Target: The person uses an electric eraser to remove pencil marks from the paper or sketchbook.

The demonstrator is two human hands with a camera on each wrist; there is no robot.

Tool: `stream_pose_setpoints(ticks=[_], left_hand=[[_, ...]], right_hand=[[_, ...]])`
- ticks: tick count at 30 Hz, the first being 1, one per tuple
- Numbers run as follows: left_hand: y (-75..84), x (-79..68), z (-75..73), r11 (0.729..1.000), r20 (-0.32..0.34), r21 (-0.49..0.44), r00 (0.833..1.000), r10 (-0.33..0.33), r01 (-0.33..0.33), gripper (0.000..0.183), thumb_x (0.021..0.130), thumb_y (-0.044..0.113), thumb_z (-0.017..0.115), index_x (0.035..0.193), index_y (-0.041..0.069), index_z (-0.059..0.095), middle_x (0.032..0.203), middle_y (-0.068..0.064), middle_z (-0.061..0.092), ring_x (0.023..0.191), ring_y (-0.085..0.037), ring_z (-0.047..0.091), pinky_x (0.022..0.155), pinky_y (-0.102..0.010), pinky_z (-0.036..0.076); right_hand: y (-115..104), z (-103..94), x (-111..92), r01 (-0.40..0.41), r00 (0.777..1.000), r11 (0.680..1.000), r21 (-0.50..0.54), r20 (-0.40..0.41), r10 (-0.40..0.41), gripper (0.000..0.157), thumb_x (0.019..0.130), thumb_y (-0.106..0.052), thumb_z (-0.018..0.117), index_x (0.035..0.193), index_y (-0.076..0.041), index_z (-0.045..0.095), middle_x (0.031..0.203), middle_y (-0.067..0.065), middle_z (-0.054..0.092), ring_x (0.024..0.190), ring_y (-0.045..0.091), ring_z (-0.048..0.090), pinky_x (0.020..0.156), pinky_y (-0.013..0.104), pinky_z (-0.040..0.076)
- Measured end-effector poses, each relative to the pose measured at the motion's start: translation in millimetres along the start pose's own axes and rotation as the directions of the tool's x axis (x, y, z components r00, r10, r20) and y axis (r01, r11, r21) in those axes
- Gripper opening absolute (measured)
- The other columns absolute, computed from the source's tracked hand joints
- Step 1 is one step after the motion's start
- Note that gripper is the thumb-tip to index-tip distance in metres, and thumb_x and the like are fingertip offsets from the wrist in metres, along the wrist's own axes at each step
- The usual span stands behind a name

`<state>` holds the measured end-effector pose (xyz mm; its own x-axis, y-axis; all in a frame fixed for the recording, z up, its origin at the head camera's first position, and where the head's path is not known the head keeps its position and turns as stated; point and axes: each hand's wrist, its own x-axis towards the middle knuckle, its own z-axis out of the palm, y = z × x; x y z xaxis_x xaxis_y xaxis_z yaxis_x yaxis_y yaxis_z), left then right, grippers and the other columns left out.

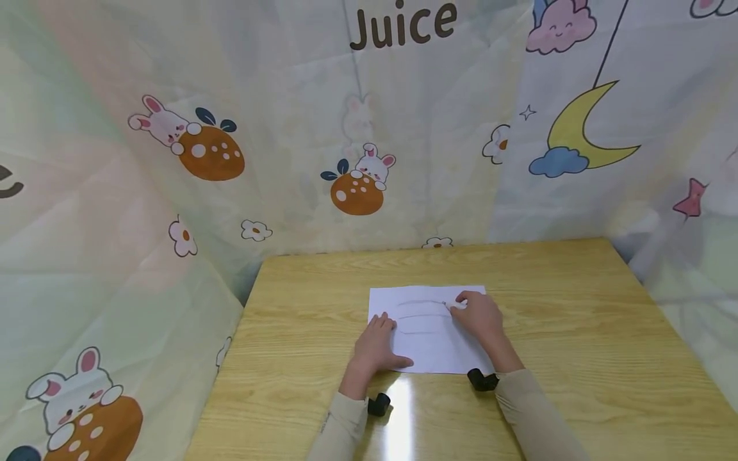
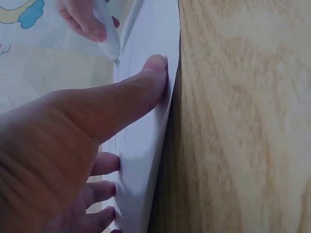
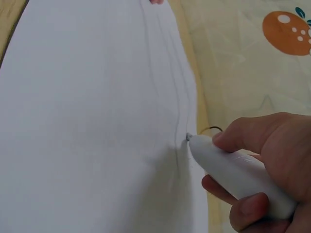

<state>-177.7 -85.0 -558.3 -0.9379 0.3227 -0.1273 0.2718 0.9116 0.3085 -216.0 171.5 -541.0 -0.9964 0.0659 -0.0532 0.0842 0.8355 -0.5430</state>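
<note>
A white sheet of paper (image 1: 432, 354) lies on the wooden table, with several faint grey pencil lines (image 3: 178, 109) drawn across its upper part. My right hand (image 1: 483, 318) grips a thick white pen-shaped electric eraser (image 3: 235, 172) between thumb and fingers. Its small grey tip meets the line nearest the sheet's far edge, and tiny specks lie beside it. On the sheet's left side, my left hand (image 1: 376, 346) rests with fingers spread, thumb (image 2: 131, 92) near the front edge. The paper's front edge lifts slightly by that thumb.
The wooden table (image 1: 576, 320) extends around the sheet. A cloth backdrop (image 1: 288, 128) with printed rabbits, oranges and a moon hangs behind and at the sides. A black camera mount (image 1: 378, 404) sits at the left wrist, another (image 1: 482, 380) at the right.
</note>
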Motion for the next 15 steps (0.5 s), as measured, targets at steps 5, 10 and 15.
stream_pose_setpoints(ticks=[5,10,15], left_hand=[[0.3,-2.4,0.8,1.0,0.007,0.007,1.0,0.008,-0.008,0.09,0.065,0.06,0.082,0.131,0.006,0.052,0.15,-0.017,0.037,0.14,-0.035,0.031,0.112,-0.042,0.03],[-0.6,0.7,0.1,1.0,-0.01,0.027,1.0,0.014,-0.014,0.09,0.066,0.061,0.081,0.132,0.007,0.052,0.15,-0.016,0.037,0.14,-0.033,0.03,0.113,-0.041,0.029],[-3.4,0.0,-0.9,0.999,0.004,0.035,1.0,0.007,-0.007,0.092,0.066,0.063,0.08,0.134,0.008,0.052,0.151,-0.016,0.037,0.14,-0.033,0.03,0.113,-0.04,0.029]], right_hand=[[0.4,0.2,-4.7,-0.042,0.999,0.999,-0.008,0.009,0.042,0.032,0.084,-0.03,0.073,0.104,-0.004,0.071,0.096,0.014,0.07,0.073,0.025,0.061,0.056,0.039,0.051],[-1.1,-1.3,-1.8,-0.018,1.0,1.0,0.016,-0.003,0.018,0.032,0.085,-0.03,0.072,0.105,-0.004,0.071,0.098,0.015,0.07,0.075,0.025,0.062,0.058,0.04,0.051],[-2.1,-1.5,-0.8,-0.021,1.0,1.0,-0.012,0.018,0.021,0.032,0.084,-0.03,0.073,0.104,-0.005,0.071,0.095,0.014,0.07,0.074,0.025,0.061,0.058,0.041,0.051]])
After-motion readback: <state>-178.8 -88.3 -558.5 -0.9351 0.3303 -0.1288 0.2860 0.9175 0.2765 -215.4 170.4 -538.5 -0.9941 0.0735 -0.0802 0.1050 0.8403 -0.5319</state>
